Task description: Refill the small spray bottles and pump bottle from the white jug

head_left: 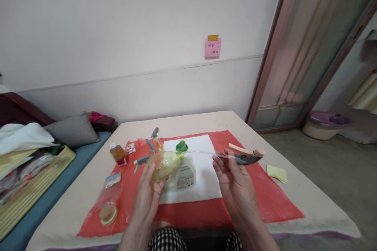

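My left hand point(149, 192) is wrapped round a clear yellow spray bottle point(165, 166), tilted on its side with its open neck towards the right. My right hand point(235, 182) grips a grey and peach spray trigger head point(246, 158). Its thin clear dip tube point(203, 152) stretches left to the bottle's neck; whether the tip is inside I cannot tell. Behind the neck sits a green funnel point(182, 146). A translucent bottle with a printed label point(186, 176) lies below, partly hidden by the yellow bottle.
White paper point(206, 188) lies on a red sheet point(194, 211) over the table. To the left are an amber bottle point(118, 155), a tape roll point(108, 214), a plastic packet point(112, 184) and more spray bottles point(158, 144). Yellow notes point(277, 173) lie at right.
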### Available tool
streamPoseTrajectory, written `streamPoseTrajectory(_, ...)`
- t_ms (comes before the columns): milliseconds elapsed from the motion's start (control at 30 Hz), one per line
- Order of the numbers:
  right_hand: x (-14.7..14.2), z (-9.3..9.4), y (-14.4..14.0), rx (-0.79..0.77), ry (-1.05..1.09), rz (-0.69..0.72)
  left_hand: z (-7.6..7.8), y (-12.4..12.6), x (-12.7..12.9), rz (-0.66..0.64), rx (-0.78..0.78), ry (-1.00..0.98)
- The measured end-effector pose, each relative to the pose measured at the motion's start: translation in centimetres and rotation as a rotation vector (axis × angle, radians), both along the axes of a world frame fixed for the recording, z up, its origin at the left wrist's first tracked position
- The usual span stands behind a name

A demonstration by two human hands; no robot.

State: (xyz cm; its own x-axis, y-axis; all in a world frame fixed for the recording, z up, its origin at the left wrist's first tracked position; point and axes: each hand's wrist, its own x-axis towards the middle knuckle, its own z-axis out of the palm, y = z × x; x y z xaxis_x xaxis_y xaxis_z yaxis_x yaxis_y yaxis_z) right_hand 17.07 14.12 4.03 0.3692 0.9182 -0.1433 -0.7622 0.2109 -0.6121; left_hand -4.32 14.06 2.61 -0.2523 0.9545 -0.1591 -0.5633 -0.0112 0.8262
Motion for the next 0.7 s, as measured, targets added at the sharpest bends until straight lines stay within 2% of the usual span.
streamPoseTrajectory(233,0.0,0.0,-0.2,0.02,-0.02,0.025,-0.2,-0.5,0.9,-0.02,-0.01,-0.052)
streamPoseTrajectory(400,-1.3,-0.7,-0.1,-0.014,-0.143,0.165,-0.1,-1.6,3.2,-0.083,-0.04,-0.101)
streamPoseTrajectory(533,-2.4,-1.7,0.1,0.08,-0.238,0.302,0.3,-2.6,5.2,-0.134,-0.041,-0.169)
streamPoseTrajectory(700,-2.5,-2.7,0.0,0.113,-0.24,0.325,1.1,-3.7,6.5,-0.154,0.029,-0.176)
